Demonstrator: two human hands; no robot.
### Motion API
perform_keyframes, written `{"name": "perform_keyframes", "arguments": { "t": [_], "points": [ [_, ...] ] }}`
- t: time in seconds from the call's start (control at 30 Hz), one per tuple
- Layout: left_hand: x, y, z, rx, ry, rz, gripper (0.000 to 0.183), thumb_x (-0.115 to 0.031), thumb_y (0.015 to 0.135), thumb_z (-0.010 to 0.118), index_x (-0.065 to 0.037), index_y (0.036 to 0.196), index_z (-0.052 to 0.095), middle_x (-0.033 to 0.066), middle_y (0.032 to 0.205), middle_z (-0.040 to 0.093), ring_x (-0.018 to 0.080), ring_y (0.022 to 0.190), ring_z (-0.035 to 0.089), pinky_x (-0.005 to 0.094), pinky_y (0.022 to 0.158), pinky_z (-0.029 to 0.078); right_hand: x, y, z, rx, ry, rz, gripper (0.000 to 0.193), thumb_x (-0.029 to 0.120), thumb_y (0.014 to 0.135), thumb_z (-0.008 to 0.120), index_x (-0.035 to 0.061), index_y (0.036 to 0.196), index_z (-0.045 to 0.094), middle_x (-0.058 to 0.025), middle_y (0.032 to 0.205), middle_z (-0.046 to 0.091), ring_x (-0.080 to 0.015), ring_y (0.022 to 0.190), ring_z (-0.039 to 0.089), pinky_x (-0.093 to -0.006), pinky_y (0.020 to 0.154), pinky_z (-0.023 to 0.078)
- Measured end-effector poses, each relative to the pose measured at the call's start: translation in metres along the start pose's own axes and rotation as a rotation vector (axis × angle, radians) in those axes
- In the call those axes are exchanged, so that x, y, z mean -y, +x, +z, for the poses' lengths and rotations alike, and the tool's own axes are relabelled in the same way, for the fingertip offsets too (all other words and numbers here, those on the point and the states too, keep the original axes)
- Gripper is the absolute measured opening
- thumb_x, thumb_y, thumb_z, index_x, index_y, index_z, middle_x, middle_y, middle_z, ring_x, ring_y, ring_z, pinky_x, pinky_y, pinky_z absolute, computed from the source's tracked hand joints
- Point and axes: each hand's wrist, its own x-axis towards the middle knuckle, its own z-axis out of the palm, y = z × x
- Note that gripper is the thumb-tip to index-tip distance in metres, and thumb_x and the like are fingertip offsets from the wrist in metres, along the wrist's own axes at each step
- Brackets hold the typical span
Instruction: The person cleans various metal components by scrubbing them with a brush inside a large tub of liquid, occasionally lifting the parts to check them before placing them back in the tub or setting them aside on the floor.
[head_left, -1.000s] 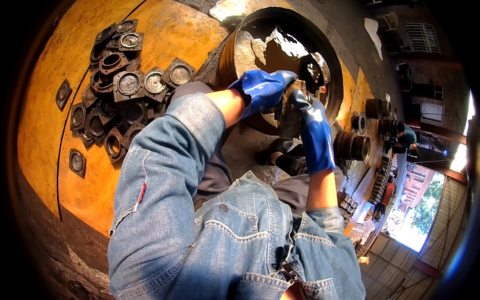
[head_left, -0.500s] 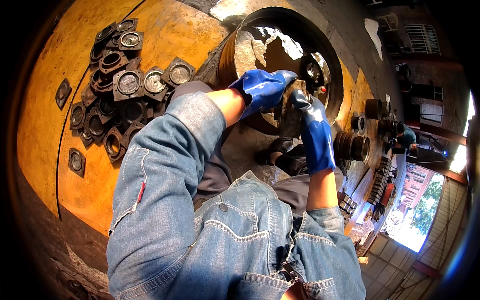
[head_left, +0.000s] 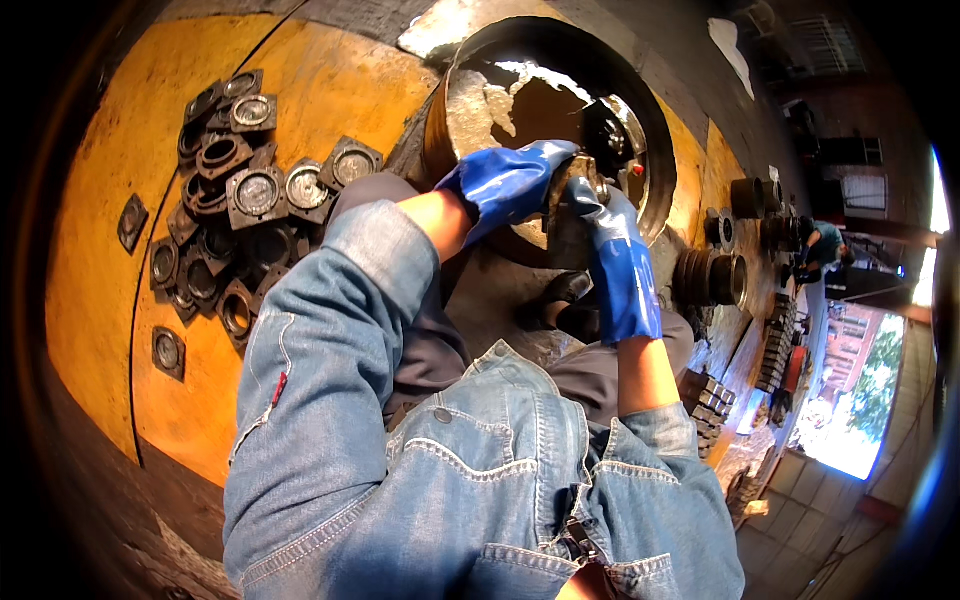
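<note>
My left hand (head_left: pixel 512 187), in a blue rubber glove, grips the upper left side of a dark, blocky metal part (head_left: pixel 568 232). My right hand (head_left: pixel 622 255), gloved alike, has its fingers closed on the part's right side. The part is tilted, seen nearly edge-on, and partly covered by the gloves. It is held at the near edge of a large round metal tub (head_left: pixel 436 140), which holds brown liquid (head_left: pixel 548 112) with pale patches on it. A curved metal piece and a small red spot (head_left: pixel 638 170) show inside the tub, to the right.
Left on the yellow floor plates (head_left: pixel 330 75) lies a heap of square metal flanges (head_left: pixel 256 192) with round centres. To the right stand ribbed metal cylinders (head_left: pixel 712 278) and a stack of metal blocks (head_left: pixel 708 405). Another person (head_left: pixel 822 248) is farther off at the right.
The view has shifted slightly, moving the tub a little left in the picture. Both hands keep their grip on the metal part at the tub's near edge.
</note>
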Motion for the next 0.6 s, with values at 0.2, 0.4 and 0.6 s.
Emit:
{"name": "perform_keyframes", "arguments": {
  "t": [0.2, 0.4, 0.6],
  "points": [
    [0.024, 0.009, 0.017, 0.085, -0.26, -0.057, 0.065, -0.014, 0.094, 0.076, -0.005, 0.153, 0.051, 0.0172, 0.139, 0.067, 0.0317, 0.122, 0.068, 0.0395, 0.104, 0.056, -0.032, 0.019, 0.006, -0.024, 0.001, -0.103, 0.052, 0.043, 0.096, 0.075, 0.0014, 0.126, 0.065, -0.0133, 0.103, 0.075, -0.0191, 0.09, 0.07, -0.0375, 0.079, 0.056],
    [0.031, 0.041, 0.047, 0.078, -0.203, -0.036, 0.06, -0.023, 0.09, 0.079, -0.005, 0.143, 0.057, 0.014, 0.125, 0.07, 0.0281, 0.109, 0.069, 0.0373, 0.095, 0.057, -0.094, 0.064, 0.059, -0.134, 0.65, -0.423, 0.063, 0.051, 0.088, 0.082, 0.0006, 0.12, 0.061, -0.0203, 0.1, 0.076, -0.0339, 0.095, 0.076, -0.0435, 0.079, 0.062],
    [0.069, -0.01, 0.038, -0.095, -0.021, -0.124, 0.057, -0.031, 0.086, 0.082, -0.005, 0.132, 0.063, 0.0109, 0.111, 0.074, 0.0245, 0.096, 0.07, 0.0351, 0.085, 0.058, -0.063, 0.024, 0.019, -0.035, 0.018, -0.361, 0.072, 0.064, 0.083, 0.076, -0.0031, 0.107, 0.065, -0.026, 0.096, 0.074, -0.046, 0.09, 0.073, -0.0491, 0.08, 0.06]
  ]
}}
